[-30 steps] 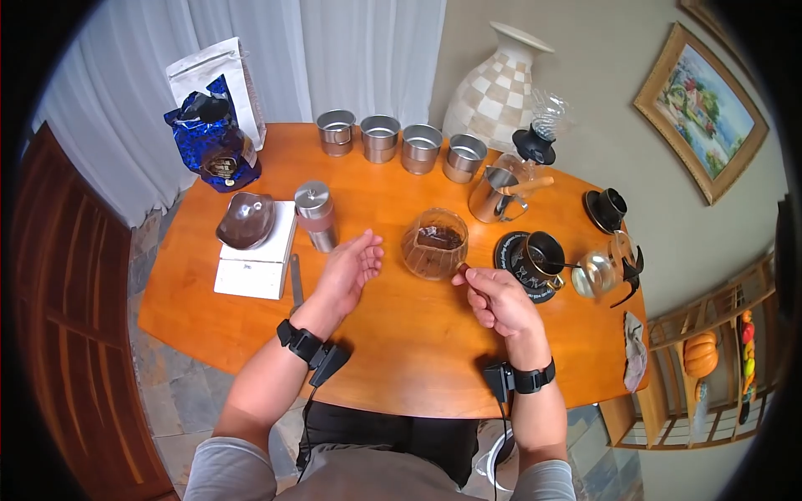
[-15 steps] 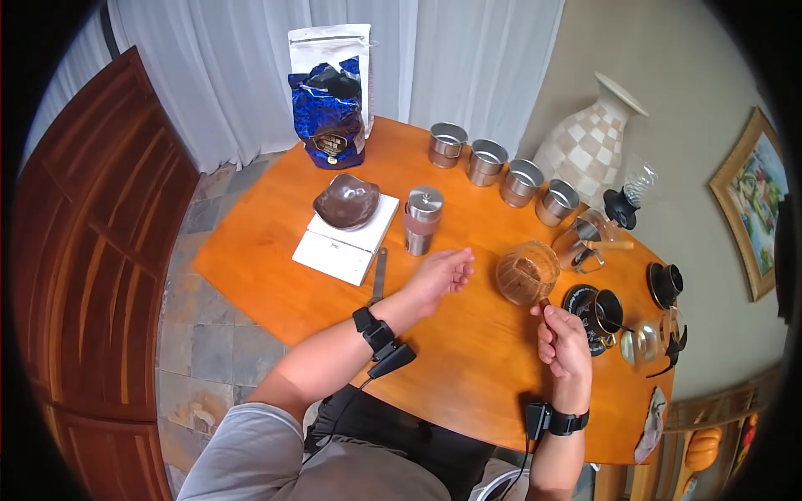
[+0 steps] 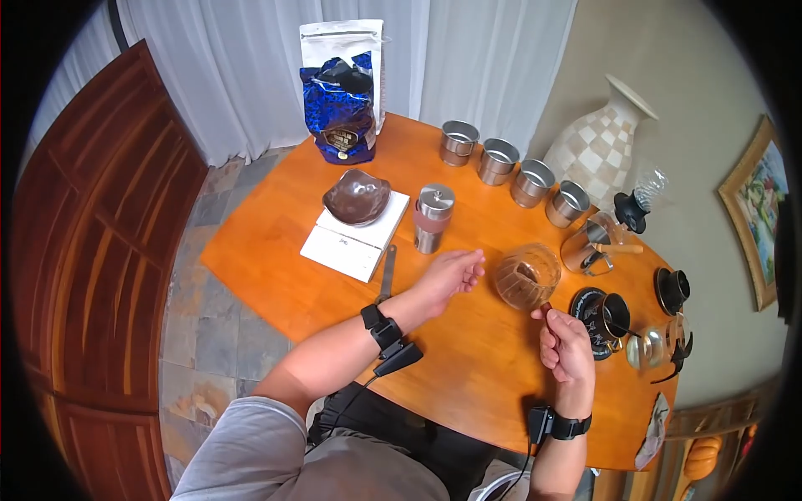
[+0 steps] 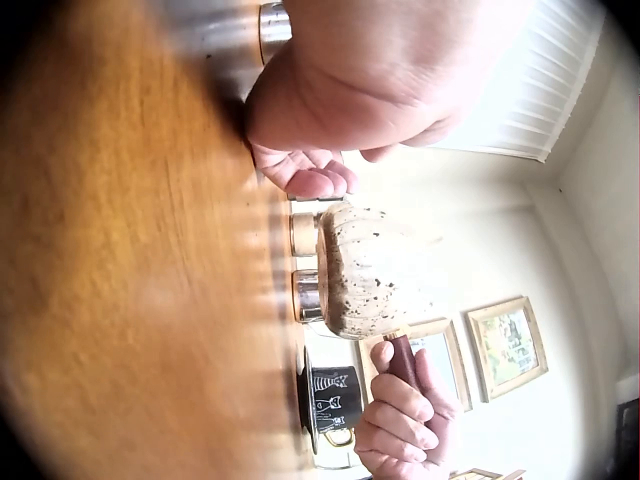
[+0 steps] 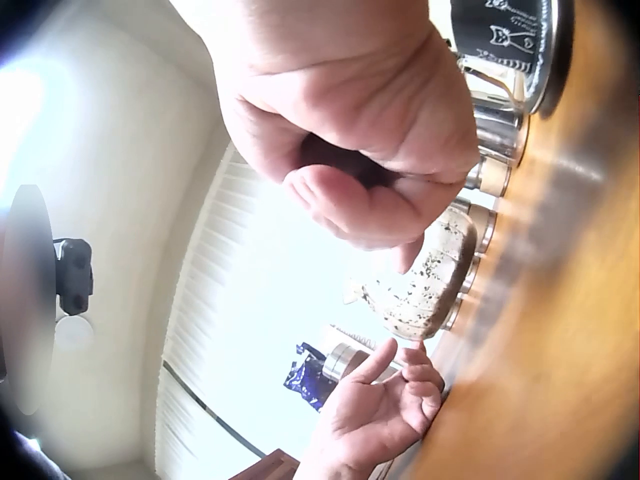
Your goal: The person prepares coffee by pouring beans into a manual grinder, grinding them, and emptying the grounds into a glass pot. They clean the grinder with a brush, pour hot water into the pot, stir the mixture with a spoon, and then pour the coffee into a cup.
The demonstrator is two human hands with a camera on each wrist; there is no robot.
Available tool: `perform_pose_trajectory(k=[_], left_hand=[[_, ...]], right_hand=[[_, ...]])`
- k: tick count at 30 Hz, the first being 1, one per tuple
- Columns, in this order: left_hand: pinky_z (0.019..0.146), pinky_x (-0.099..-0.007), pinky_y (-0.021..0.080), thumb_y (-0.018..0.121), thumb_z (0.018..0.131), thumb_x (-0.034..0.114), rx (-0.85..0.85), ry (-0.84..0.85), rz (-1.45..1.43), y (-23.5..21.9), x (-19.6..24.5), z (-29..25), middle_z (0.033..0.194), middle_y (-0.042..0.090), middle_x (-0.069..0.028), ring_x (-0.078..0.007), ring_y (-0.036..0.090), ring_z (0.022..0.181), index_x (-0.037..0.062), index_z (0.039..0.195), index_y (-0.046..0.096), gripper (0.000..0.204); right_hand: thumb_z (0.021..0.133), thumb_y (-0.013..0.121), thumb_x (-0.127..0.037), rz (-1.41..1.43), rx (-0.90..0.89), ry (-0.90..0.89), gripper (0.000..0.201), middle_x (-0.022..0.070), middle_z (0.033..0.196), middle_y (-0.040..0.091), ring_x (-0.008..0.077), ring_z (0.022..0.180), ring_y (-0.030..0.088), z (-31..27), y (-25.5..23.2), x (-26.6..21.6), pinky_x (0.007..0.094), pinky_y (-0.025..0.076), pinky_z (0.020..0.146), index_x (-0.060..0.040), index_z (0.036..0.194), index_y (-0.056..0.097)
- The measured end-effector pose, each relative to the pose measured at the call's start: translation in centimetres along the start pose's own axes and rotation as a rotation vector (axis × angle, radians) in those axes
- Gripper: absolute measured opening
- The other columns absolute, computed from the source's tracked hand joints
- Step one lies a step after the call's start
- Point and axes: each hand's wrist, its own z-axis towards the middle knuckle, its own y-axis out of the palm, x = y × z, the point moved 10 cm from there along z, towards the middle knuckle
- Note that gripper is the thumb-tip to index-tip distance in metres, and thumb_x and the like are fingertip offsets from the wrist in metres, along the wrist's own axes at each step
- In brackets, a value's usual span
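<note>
My right hand (image 3: 568, 346) grips the dark brown handle (image 4: 402, 362) of a ribbed glass pot (image 3: 528, 277). Brown grounds lie inside the pot, and dark specks show on its glass in the left wrist view. In that view the pot appears just above the tabletop. To the left of the pot, my left hand (image 3: 451, 279) is held with loosely bent fingers and nothing in it. Its fingertips are near the glass; in the head view there is a small gap between them.
A steel and brown grinder (image 3: 433, 219), a white scale (image 3: 344, 253) bearing a brown bowl (image 3: 357, 197), and a metal strip (image 3: 388, 272) are left of the pot. Several steel cups, a steel pitcher (image 3: 578, 246) and a black cup (image 3: 614, 311) stand behind and right.
The head view has turned left, so the table's things appear farther right. Both hands keep about the same pose, the right one still gripping the handle.
</note>
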Motion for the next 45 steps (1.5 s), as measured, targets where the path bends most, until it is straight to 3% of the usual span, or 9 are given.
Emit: perform_pose_trajectory(k=[5,20,22,29,33,45], left_hand=[[0.064,-0.0236,0.042,0.06,0.095,0.034,0.032,-0.008,0.033,0.0,0.1,0.1,0.082,0.059,0.0016,-0.0084,0.052,0.07,0.0102,0.094,0.058,0.024],[0.066,-0.0216,0.043,0.062,0.094,0.03,0.023,-0.022,0.028,-0.1,0.0,0.1,0.082,0.061,0.0027,-0.0071,0.055,0.072,0.0117,0.097,0.061,0.019],[0.066,-0.0215,0.043,0.062,0.094,0.03,0.026,-0.018,0.029,-0.2,0.1,0.2,0.082,0.061,0.0026,-0.0071,0.055,0.073,0.0114,0.097,0.061,0.019],[0.066,-0.0213,0.043,0.064,0.093,0.029,-0.005,-0.024,0.067,0.2,-0.5,0.2,0.083,0.061,0.0027,-0.0073,0.055,0.072,0.0111,0.096,0.062,0.018],[0.066,-0.0215,0.044,0.064,0.093,0.028,-0.024,-0.056,0.022,0.5,-0.5,0.0,0.082,0.062,0.0025,-0.0079,0.056,0.072,0.0113,0.095,0.063,0.017],[0.063,-0.0218,0.045,0.062,0.095,0.026,0.005,-0.04,0.018,0.5,0.1,-0.3,0.081,0.062,0.001,-0.0087,0.057,0.071,0.0073,0.098,0.062,0.019]], right_hand=[[0.099,0.052,-0.025,-0.028,0.106,0.007,0.028,-0.0036,0.057,0.041,0.005,0.038,0.031,0.2,-1.4,0.0,0.0198,0.023,0.035,0.001,0.102,0.06],[0.099,0.053,-0.028,0.033,0.039,0.009,0.027,-0.0037,0.057,0.041,0.0054,0.038,0.032,0.1,-0.3,0.1,0.021,0.023,0.035,-0.0014,0.1,0.06],[0.098,0.053,-0.026,0.014,0.135,0.0,0.028,-0.0038,0.056,0.041,0.0048,0.037,0.032,0.0,-1.1,0.1,0.0195,0.024,0.034,0.0007,0.102,0.06],[0.098,0.053,-0.027,0.003,0.03,-0.006,0.029,-0.0039,0.056,0.042,0.0048,0.037,0.032,0.0,-0.1,0.1,0.0193,0.024,0.034,0.0008,0.103,0.059],[0.099,0.053,-0.026,0.001,0.096,0.023,0.026,-0.0039,0.057,0.041,0.0048,0.039,0.032,0.0,-0.7,0.1,0.02,0.022,0.035,-0.0004,0.101,0.06],[0.098,0.055,-0.025,0.12,-0.016,0.045,0.026,-0.0041,0.056,0.042,0.0055,0.04,0.032,-0.1,0.1,0.3,0.0204,0.023,0.035,-0.0001,0.099,0.06]])
